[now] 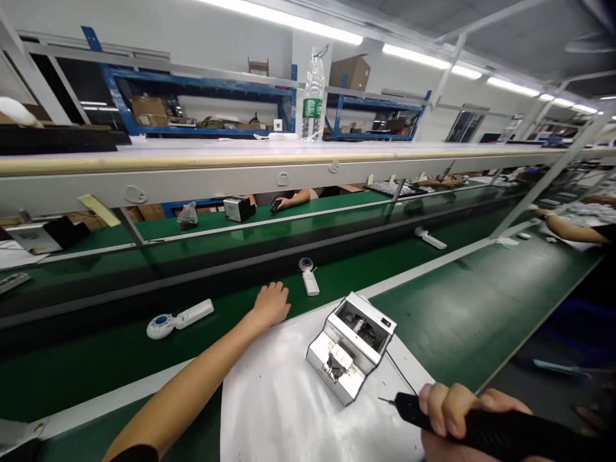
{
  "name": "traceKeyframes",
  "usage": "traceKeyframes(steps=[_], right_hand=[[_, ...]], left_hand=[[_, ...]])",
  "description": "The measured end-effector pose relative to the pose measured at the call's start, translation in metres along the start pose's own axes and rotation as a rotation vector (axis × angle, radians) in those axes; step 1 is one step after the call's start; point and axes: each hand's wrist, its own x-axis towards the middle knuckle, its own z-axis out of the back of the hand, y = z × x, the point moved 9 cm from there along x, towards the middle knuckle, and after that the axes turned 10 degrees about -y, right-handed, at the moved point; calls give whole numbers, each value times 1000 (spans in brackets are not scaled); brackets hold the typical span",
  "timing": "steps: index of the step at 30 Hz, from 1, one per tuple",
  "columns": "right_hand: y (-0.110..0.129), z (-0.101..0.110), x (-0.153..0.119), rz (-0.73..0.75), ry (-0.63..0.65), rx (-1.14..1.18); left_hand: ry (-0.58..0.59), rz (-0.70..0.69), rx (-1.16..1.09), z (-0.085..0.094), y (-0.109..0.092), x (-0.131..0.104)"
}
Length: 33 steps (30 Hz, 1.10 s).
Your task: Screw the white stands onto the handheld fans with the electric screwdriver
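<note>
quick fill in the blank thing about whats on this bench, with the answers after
The right hand grips a tool whose body is ____.
The silver box stands on a sheet coloured ____.
The tall clear bottle has a label that is ____.
The hand over the green belt is the person's ____ one.

Missing words: black; white; green; left

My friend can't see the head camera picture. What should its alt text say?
A person's right hand grips a thin-tipped black tool near a silver machine on a white sheet. The left hand reaches over a green belt carrying white gadgets; blue shelves stand behind.
</note>
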Motion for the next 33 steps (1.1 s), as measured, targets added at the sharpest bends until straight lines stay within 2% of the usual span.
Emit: traceKeyframes(steps=[2, 4, 8, 14, 17, 21, 23, 25, 29, 31, 33], right_hand=[[-8, -18, -10, -21, 26, 3], [-16, -34, -16, -56, 67, 3], [-27, -72, -19, -116, 175, -12], [-34, -130, -30, -75, 343, -12], [-48, -144, -43, -74, 388, -26], [-70, -143, -54, -88, 385, -76], [-74, -139, -55, -85, 374, -97], [-73, -139, -57, -86, 382, -113], [-70, -148, -73, -251, 481, -126], [-64, -155, -85, -314, 528, -110], [-56, -161, -94, -315, 559, -97]], left_hand=[[-12, -69, -55, -14, -22, 8], [-28, -127, -107, -26, -33, 12], [-43, -178, -176, -41, -36, 21], [-128, -200, -197, -45, -38, 43], [-122, -229, -200, -51, -39, 52], [-130, -257, -225, -51, -34, 45], [-154, -270, -249, -41, -35, 26], [-177, -309, -280, -28, -43, -5], [-177, -450, -348, -7, -73, -95], [-164, -523, -389, -3, -92, -141], [-155, -573, -446, -3, -109, -180]])
